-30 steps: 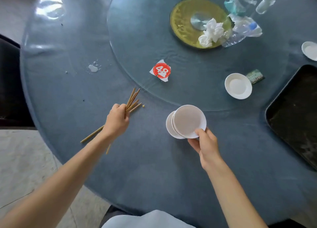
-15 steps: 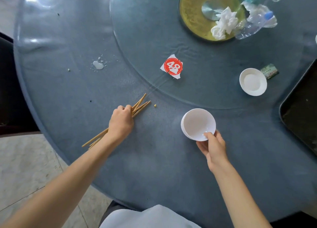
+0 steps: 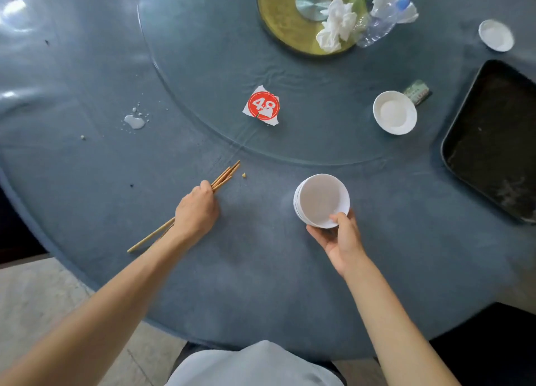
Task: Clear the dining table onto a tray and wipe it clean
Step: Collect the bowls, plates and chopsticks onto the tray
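Though still in hand, bowls tilted

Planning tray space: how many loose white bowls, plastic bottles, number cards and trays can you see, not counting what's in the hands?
Loose white bowls: 2
Plastic bottles: 1
Number cards: 1
Trays: 1
Total: 5

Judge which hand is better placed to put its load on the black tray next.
Right. The right hand holds the stacked white bowls on the side where the black tray lies, with bare cloth between. The left hand, closed on the chopsticks, would probably have to cross over.
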Demonstrator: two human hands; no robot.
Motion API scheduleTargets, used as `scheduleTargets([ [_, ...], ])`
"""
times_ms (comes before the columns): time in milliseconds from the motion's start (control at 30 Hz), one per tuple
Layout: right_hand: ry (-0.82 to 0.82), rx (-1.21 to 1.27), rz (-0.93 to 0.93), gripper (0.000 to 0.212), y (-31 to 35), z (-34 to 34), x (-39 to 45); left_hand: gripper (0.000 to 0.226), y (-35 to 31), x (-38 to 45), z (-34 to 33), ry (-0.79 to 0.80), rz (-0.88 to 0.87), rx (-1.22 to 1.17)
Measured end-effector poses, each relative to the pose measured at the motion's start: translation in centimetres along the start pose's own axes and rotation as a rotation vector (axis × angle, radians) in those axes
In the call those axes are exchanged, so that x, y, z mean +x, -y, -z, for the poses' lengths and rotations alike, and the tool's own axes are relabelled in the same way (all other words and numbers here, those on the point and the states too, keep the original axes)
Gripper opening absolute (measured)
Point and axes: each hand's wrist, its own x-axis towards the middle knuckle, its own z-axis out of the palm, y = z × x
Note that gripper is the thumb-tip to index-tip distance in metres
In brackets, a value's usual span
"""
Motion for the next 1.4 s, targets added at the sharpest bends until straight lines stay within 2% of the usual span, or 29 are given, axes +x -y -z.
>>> scheduleTargets([
  [167, -0.021, 0.052, 0.030, 0.041, -0.6, 2.7, -2.7, 0.027, -1.2, -1.4, -0.2, 0.036, -0.137, -0.212],
  [300, -0.070, 0.089, 0.094, 0.043, -0.9, 6.1, -5.6, 0.036, -4.8, -2.9, -1.4, 0.077, -0.116, -0.508],
  [400, -0.117, 0.125, 0.142, 0.044, -1.2, 9.5, -8.1, 0.039, -8.7, -5.0, -3.0, 0.248, -0.014, -0.789],
  [467, -0.144, 0.177, 0.166, 0.044, -1.6, 12.2, -10.1, 0.039, -11.5, -7.0, -4.0, 0.352, 0.025, -0.897],
  [600, -0.188, 0.325, 0.211, 0.044, -3.0, 18.6, -14.4, 0.039, -17.2, -13.2, -5.9, 0.636, -0.022, -1.042],
  [667, -0.201, 0.389, 0.237, 0.044, -4.0, 22.2, -16.7, 0.041, -19.8, -17.3, -7.3, 0.754, -0.067, -1.063],
  [900, -0.242, 0.508, 0.326, 0.044, -7.1, 36.7, -26.1, 0.044, -26.6, -34.3, -12.5, 1.010, -0.225, -1.082],
  [1067, -0.301, 0.611, 0.350, 0.043, -8.8, 46.9, -31.7, 0.044, -31.2, -44.7, -16.3, 1.167, -0.215, -1.112],
  [1200, -0.322, 0.632, 0.380, 0.039, -9.1, 53.7, -34.0, 0.047, -34.9, -49.9, -19.0, 1.269, -0.213, -1.133],
  [1400, -0.293, 0.689, 0.371, 0.033, -7.6, 61.9, -33.7, 0.046, -40.7, -53.3, -23.0, 1.332, -0.235, -1.116],
])
